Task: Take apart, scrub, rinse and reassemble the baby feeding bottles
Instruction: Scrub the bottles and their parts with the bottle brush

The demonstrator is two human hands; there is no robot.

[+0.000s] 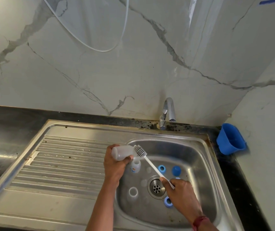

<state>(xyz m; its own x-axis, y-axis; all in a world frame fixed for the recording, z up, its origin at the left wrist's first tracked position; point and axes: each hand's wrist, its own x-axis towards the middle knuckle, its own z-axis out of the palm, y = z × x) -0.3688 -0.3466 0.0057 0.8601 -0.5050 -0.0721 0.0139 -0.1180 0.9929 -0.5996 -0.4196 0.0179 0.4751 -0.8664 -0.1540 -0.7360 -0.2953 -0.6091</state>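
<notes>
Two hands: both over sink [191,147] (steel, with a ribbed drainboard [63,160]).
Left hand [115,165]: fingers curled round bottle [122,153], tilted above basin's 10 o'clock edge.
Right hand [181,192]: fingers pinch brush [151,164] handle; bristles just beside bottle's mouth.
Basin floor: second bottle [136,166] at 10 o'clock of drain [156,188], blue ring [161,168] at 12, cap [176,170] at 1.
</notes>
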